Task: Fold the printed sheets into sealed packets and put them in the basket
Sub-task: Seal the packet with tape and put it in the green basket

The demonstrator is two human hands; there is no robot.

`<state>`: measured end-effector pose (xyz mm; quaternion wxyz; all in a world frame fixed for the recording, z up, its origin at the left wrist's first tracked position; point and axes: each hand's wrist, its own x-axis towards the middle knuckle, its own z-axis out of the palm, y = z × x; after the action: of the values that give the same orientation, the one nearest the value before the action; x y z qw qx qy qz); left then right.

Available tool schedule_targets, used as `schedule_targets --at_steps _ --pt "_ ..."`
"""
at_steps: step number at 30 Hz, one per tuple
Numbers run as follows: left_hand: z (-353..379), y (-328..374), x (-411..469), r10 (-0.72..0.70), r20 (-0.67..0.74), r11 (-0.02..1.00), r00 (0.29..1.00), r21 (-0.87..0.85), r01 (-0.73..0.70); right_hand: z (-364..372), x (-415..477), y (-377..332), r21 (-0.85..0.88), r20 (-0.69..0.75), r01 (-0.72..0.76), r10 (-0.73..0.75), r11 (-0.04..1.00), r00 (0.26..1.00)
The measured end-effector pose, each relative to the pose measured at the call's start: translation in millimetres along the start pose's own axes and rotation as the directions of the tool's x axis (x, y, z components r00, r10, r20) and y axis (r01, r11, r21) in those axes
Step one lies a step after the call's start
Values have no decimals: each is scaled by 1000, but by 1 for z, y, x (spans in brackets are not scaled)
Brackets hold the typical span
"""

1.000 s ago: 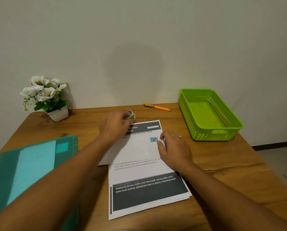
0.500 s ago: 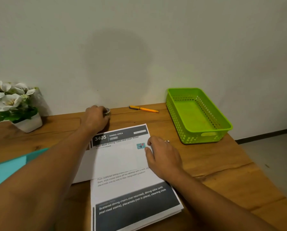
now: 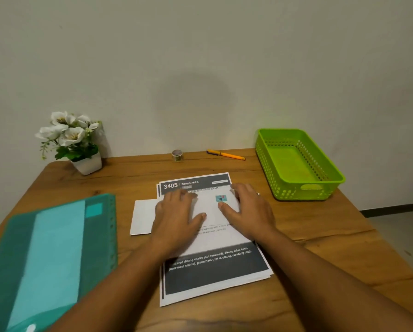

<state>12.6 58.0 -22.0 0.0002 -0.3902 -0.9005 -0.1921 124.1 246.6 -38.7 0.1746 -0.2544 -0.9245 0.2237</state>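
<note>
Left hand point(image 3: 176, 219) off tape roll point(image 3: 177, 155) | two hands flat | one basket point(image 3: 298, 185)

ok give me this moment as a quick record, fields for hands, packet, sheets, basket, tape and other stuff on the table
left hand: flat, palm down on the folded packet
right hand: flat on the packet's right part
packet: white, folded, lying across the stack, small sticker on top
printed sheets: stacked, header reads 3405
basket: green, empty, far right
tape roll: at the far edge by the wall, untouched
pen: orange, right of the tape roll
folder: teal, near left
flower pot: far left corner
</note>
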Motion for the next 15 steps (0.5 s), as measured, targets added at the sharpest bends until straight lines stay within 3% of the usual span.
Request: schedule_targets --at_steps 6,9,15 --pt "15 -6 -23 20 17 995 1000 100 -22 -12 5 -7 4 145 -31 30 1000 989" --pt "17 -6 -23 36 12 993 999 113 -37 -22 15 -8 112 250 -82 52 990 967" --pt "17 -5 -24 25 0 992 1000 121 -24 -25 28 -11 347 310 -267 159 899 937"
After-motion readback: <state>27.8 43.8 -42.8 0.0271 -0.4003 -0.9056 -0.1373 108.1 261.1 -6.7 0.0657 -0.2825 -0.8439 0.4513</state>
